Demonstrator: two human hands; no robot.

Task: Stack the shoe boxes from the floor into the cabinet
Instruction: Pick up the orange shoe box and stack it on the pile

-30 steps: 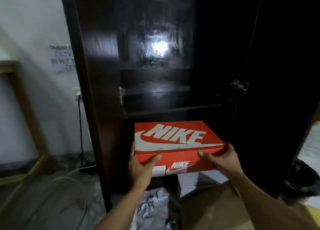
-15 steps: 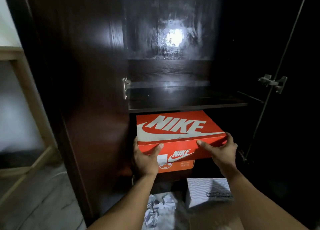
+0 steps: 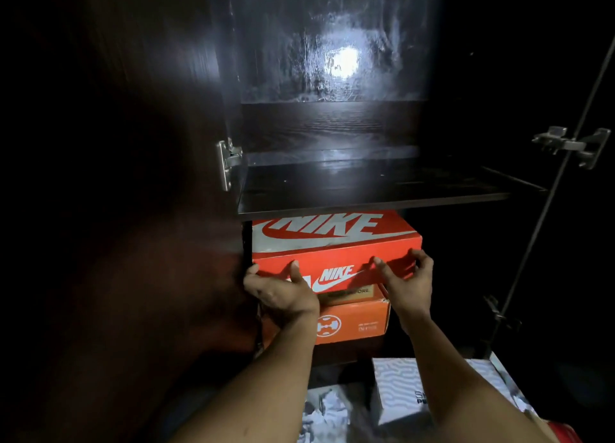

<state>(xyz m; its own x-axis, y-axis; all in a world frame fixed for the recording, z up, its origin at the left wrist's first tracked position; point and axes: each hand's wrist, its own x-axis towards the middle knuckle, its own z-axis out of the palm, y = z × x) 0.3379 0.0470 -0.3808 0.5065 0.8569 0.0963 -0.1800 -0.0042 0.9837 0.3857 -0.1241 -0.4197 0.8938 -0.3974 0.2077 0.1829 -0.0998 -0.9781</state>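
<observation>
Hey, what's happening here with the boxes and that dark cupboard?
A person is putting shoe boxes away in a dark wooden cabinet. Both hands, the left hand and the right hand, are at the front corners of a red Nike box, which sits on top of an orange box in the compartment under an empty shelf. A white patterned box and some crumpled paper lie on the floor below.

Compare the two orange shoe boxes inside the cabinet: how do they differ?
The Nike box lies on top; the lower orange box sits beneath it, bearing it. The Nike box looks wider, overhanging the lower one on the right. The Nike box shows a swoosh; the lower box a round white emblem. Both hands touch only the Nike box. Both boxes are orange and closed.
</observation>
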